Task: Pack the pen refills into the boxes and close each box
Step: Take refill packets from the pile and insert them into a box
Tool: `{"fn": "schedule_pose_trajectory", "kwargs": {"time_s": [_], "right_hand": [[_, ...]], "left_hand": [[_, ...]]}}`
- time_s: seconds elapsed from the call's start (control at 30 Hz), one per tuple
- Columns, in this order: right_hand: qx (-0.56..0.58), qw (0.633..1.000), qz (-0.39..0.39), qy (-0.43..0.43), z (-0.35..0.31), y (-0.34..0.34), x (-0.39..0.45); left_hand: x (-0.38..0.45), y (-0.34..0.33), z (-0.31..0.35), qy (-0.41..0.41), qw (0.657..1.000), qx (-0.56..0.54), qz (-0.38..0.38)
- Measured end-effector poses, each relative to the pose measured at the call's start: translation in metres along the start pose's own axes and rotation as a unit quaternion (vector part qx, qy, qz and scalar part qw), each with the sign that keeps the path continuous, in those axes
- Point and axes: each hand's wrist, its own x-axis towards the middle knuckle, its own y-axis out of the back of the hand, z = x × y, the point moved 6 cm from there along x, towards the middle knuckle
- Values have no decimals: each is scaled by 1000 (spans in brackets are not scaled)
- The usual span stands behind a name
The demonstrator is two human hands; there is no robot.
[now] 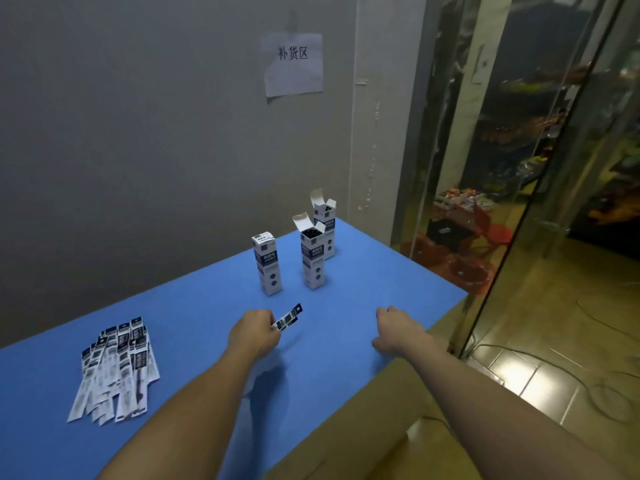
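Three tall white-and-black boxes stand upright on the blue table (194, 306). The closed box (266, 263) is nearest me. An open box (312, 254) with its flap up stands to its right, dark refills showing at its mouth. Behind it is a second open box (325, 223). My left hand (254, 332) grips a small bundle of packaged pen refills (289, 318), their ends pointing toward the boxes. My right hand (398, 329) hovers low over the table near its right edge, fingers curled, holding nothing. A pile of several packaged refills (116, 368) lies at the left.
The table backs onto a grey wall with a paper sign (294, 64). A glass partition (540, 168) stands to the right, with red crates (460, 258) on the floor behind it. The table's right edge drops to a tiled floor (554, 358).
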Motion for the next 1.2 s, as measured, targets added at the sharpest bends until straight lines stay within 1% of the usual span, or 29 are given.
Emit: {"fn": "schedule_pose_trajectory", "kwargs": {"time_s": [0.23,0.43,0.53,0.77,1.03,1.1,1.2], "right_hand": [[11,1000,12,12,82,15,-2],[7,999,8,38,126,18,11],[9,999,8,48,141,20,26],[31,997,15,75,158,26,87],[38,991,12,128,163,40,179],[43,989,16,138,160,49,199],[40,984,5,171,143,57,224]], "left_hand": [[-1,-11,79,-19,1000,2,16],[10,-19,127,-6,999,-24,43],[21,-21,143,8,997,-56,58],[65,-37,167,33,988,-133,71],[134,-55,199,17,974,-212,77],[144,-55,205,18,970,-228,81],[152,-48,209,25,963,-245,109]]}}
